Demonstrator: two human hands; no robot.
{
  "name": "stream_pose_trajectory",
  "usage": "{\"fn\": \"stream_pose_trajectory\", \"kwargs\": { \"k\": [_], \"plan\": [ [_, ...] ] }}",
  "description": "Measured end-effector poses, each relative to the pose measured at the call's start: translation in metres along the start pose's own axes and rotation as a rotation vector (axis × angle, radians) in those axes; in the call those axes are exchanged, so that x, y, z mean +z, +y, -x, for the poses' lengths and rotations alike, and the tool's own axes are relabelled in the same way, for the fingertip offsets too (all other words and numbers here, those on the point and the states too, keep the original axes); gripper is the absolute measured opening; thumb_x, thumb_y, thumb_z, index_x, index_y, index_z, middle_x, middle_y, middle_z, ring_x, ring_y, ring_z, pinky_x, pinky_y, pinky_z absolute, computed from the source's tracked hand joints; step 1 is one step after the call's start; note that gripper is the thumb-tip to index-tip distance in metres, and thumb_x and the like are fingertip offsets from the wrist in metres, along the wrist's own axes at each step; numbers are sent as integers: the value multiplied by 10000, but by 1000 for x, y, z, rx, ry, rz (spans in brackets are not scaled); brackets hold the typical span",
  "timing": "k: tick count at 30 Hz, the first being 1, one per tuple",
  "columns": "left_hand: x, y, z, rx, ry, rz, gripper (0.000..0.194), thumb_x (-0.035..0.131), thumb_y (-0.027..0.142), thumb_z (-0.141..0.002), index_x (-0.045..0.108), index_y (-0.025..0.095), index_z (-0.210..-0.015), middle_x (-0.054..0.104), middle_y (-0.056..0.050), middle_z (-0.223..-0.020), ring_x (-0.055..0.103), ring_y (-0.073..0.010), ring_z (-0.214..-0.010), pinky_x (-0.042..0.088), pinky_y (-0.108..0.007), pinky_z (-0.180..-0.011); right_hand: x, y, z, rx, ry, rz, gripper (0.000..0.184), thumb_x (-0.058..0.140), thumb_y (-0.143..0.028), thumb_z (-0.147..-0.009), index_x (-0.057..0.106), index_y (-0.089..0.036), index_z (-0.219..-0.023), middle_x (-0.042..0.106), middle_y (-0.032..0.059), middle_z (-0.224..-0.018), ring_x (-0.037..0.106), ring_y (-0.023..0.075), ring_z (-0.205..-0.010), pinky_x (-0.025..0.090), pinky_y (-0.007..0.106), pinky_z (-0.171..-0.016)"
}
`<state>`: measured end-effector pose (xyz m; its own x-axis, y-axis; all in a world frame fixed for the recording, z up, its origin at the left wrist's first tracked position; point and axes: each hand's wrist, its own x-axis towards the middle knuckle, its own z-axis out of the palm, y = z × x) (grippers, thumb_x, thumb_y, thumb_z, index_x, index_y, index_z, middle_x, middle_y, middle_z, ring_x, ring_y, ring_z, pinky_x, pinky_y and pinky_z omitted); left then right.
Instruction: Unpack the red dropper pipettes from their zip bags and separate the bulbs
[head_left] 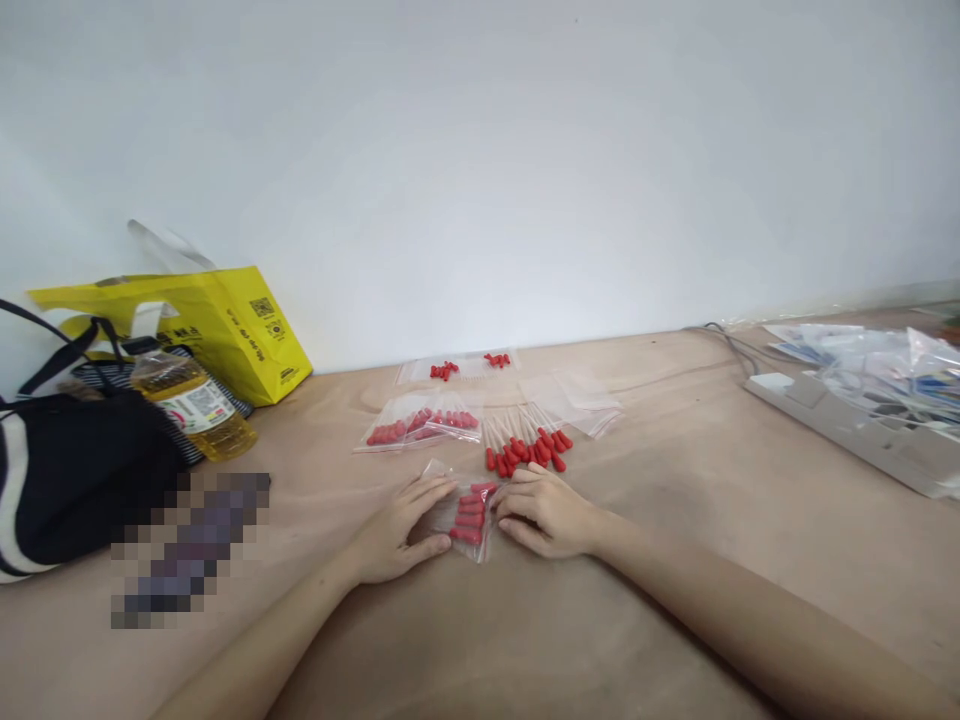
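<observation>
A small clear zip bag (442, 515) lies on the table with several red-bulbed droppers (469, 520) inside. My left hand (401, 530) holds its left side, fingers over the upper part and thumb at the lower edge. At the bag's right edge, my right hand (546, 512) has its fingers curled and its fingertips against the plastic; the exact grip is partly hidden. Just beyond my right hand is a loose pile of red-bulbed droppers (529, 452), their thin clear stems pointing away. Behind my left hand lies a filled clear bag (382, 412) of the same droppers.
Flat unfilled bags (574, 395) lie behind the pile, and more bagged droppers (444, 371) lie near the wall. At left stand a yellow bag (225, 320), an oil bottle (199, 405) and a black bag (90, 480). A white power strip (840, 425) and plastic packets (885, 360) occupy the right.
</observation>
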<state>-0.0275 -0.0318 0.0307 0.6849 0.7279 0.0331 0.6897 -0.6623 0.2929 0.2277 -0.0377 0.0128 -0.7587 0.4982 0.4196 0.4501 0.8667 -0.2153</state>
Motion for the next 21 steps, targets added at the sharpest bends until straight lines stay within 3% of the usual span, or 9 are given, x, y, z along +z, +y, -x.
{"fn": "stream_pose_trajectory", "kwargs": {
  "k": [7,10,17,21],
  "plan": [
    [4,16,7,-32,83,20,473,453,413,-797,414,233,-1233,481,-60,-1259,416,-225,-1169,315,-431,-993,15,-3,-1,258,142,-26,208,467,-223,-825,635,-264,-940,656,8,-782,472,144,-716,272,292,-660],
    [8,17,8,-54,106,37,419,417,379,-822,454,209,-1203,507,-64,-1234,441,-212,-1149,340,-412,-982,18,-1,-2,349,183,-75,222,485,-292,-828,626,-275,-998,625,13,-698,487,136,-687,290,276,-656],
    [15,14,5,-51,153,38,390,384,364,-846,464,220,-1200,505,-54,-1238,434,-195,-1158,345,-394,-986,11,-4,-2,382,154,-224,473,640,-484,-660,583,-263,-1073,642,0,-711,533,150,-730,315,280,-706],
    [14,15,6,-46,116,26,437,391,390,-839,417,220,-1241,456,-54,-1284,391,-200,-1193,320,-406,-1001,12,-6,-3,350,104,-172,484,666,-495,-615,601,-252,-1029,642,29,-883,545,178,-815,318,287,-706]
  ]
}}
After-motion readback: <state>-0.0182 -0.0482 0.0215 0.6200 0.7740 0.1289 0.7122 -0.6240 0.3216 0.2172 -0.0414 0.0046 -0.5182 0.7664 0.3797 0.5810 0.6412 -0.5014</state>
